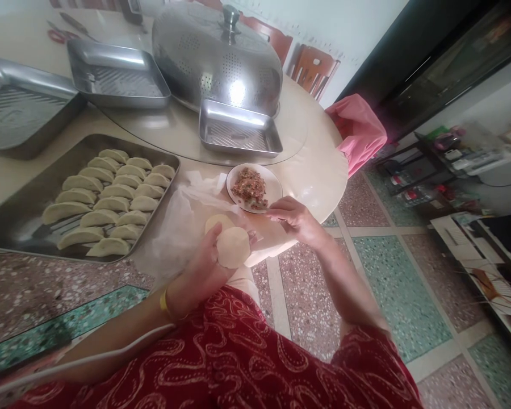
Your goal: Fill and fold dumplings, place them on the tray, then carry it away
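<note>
My left hand (pixel 202 264) is closed on a round, pale dumpling wrapper (pixel 234 249), thumb on its near side. Just behind it a second wrapper (pixel 215 222) shows in part; whether the hand also holds that one I cannot tell. My right hand (pixel 296 218) is pinched at the near right rim of a white plate (pixel 275 180). What its fingers hold, if anything, is hidden. On the plate lies a heap of chopped meat filling (pixel 249 187). Crumpled clear plastic (pixel 179 221) spreads to the left of the wrappers.
A metal tray (pixel 21 230) at left carries rows of folded dumplings (pixel 114 190). Farther back are more metal trays (pixel 121 94) (pixel 241 147) and a large perforated steamer lid (pixel 221 68). Red-handled scissors (pixel 57 36) lie far left. A pink cloth (pixel 360 128) hangs over a chair.
</note>
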Motion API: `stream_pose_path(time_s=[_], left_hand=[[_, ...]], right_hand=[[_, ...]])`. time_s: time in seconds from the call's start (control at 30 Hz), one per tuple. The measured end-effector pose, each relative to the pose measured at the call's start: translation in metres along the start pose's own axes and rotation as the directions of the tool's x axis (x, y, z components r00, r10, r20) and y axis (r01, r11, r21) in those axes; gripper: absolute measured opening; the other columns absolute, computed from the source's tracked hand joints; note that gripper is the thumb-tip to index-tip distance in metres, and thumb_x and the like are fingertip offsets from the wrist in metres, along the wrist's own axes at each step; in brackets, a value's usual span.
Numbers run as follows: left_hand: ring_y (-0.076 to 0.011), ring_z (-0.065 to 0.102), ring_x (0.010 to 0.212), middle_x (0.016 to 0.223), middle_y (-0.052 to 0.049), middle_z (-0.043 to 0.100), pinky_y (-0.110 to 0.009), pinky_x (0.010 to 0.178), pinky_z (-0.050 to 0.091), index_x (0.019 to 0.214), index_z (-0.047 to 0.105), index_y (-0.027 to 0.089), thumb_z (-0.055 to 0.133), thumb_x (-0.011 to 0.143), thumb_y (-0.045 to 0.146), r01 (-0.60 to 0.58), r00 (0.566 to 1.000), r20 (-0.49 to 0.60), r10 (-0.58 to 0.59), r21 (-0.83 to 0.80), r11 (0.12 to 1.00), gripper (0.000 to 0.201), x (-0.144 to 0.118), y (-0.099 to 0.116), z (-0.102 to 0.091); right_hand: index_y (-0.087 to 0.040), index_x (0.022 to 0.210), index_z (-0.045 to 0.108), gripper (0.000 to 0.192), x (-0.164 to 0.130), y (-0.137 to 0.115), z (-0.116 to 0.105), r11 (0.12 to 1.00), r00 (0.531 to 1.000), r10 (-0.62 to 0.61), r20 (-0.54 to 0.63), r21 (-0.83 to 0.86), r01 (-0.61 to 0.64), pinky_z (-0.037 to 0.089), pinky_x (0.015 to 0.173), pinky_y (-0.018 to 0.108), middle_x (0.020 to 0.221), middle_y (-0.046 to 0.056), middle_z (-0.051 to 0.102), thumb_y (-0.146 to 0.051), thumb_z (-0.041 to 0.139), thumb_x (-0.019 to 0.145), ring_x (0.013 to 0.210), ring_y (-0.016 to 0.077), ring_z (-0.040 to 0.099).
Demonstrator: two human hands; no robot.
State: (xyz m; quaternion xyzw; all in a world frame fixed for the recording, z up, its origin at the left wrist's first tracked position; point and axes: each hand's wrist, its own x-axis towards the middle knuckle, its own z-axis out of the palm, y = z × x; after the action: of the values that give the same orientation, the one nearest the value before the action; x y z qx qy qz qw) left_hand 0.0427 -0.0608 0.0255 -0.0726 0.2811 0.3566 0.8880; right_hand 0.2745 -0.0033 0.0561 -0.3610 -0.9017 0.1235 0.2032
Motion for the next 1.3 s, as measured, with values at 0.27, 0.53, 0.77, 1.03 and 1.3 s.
stream_pose_path(time_s=[0.27,0.53,0.77,1.03,1.3], left_hand=[[-0.0260,0.066,0.111,0.117,-0.020,0.070,-0.033,0.102,0.051,0.132,0.055,0.000,0.041,0.098,0.044,-0.014,1.000,0.003,0.014,-0.014,1.000,0.057,0.000,0.001,-0.003],[-0.0285,0.063,0.117,0.121,-0.024,0.066,-0.035,0.102,0.051,0.131,0.054,-0.004,0.043,0.098,0.042,-0.024,0.999,-0.035,0.022,-0.036,0.999,0.058,0.000,0.003,0.000],[-0.0277,0.061,0.120,0.123,-0.024,0.065,-0.033,0.102,0.050,0.131,0.053,-0.005,0.041,0.099,0.042,0.006,0.999,-0.035,-0.007,-0.035,0.999,0.059,0.000,0.002,0.002],[-0.0273,0.062,0.118,0.119,-0.021,0.068,-0.034,0.105,0.048,0.126,0.058,-0.001,0.038,0.099,0.043,0.013,0.999,-0.035,-0.012,0.018,1.000,0.055,-0.001,0.003,0.006],[-0.0264,0.063,0.116,0.115,-0.020,0.069,-0.033,0.104,0.048,0.121,0.061,0.000,0.036,0.100,0.044,0.005,1.000,-0.020,-0.005,0.002,1.000,0.054,-0.001,0.004,0.007]], right_hand=[[-0.032,0.104,0.072,0.027,0.014,0.012,0.011,0.995,0.993,0.091,-0.078,0.045,-0.088,0.057,0.083,0.041,0.094,0.000,0.074,-0.015,0.054,0.091,0.092,0.0195,0.065],[-0.032,0.099,0.073,0.019,-0.007,-0.007,-0.019,0.975,0.952,0.221,-0.214,0.032,-0.219,0.054,0.077,0.038,0.087,0.000,0.074,-0.028,0.055,0.095,0.087,0.0189,0.066],[-0.031,0.096,0.073,0.020,-0.016,-0.006,-0.022,0.974,0.975,0.214,-0.056,0.088,-0.208,0.054,0.076,0.039,0.088,-0.001,0.074,-0.027,0.054,0.094,0.084,0.0182,0.066],[-0.021,0.097,0.069,0.021,-0.013,-0.013,-0.031,0.915,0.895,0.348,-0.280,-0.105,-0.389,0.055,0.075,0.039,0.093,0.007,0.073,-0.028,0.050,0.095,0.088,0.0209,0.066],[-0.017,0.091,0.069,0.030,0.005,-0.009,-0.004,0.806,0.751,0.579,-0.318,0.083,-0.586,0.053,0.073,0.037,0.082,0.008,0.071,-0.034,0.045,0.095,0.078,0.0201,0.068]])
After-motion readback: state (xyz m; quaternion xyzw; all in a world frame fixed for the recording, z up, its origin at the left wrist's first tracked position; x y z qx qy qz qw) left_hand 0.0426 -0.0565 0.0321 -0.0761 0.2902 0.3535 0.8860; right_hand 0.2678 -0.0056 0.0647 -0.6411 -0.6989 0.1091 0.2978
